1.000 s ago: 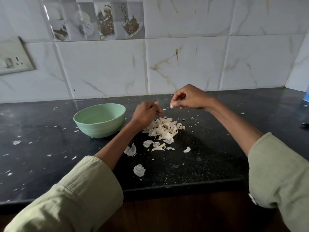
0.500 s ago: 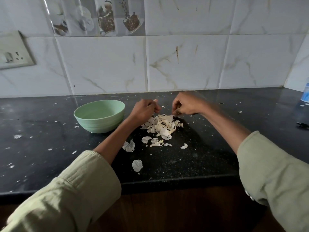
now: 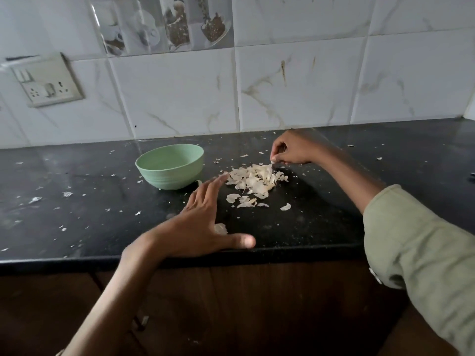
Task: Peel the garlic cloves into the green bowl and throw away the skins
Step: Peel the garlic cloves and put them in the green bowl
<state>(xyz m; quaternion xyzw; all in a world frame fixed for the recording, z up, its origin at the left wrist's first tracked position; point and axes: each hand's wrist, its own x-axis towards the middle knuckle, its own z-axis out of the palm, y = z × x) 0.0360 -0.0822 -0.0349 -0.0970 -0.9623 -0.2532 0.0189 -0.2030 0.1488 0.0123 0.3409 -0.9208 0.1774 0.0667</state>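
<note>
Skins (image 3: 253,181) heap mid-frame between the flat, spread left hand (image 3: 203,222) at the counter edge (image 3: 295,253) and the right hand (image 3: 293,150) pinching scraps.

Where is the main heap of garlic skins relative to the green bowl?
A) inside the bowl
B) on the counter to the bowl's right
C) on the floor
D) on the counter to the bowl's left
B: the garlic skins lie heaped on the black counter, right of the green bowl and apart from it, between the open left hand and the right hand, whose curled fingers touch the heap's far edge.
</note>
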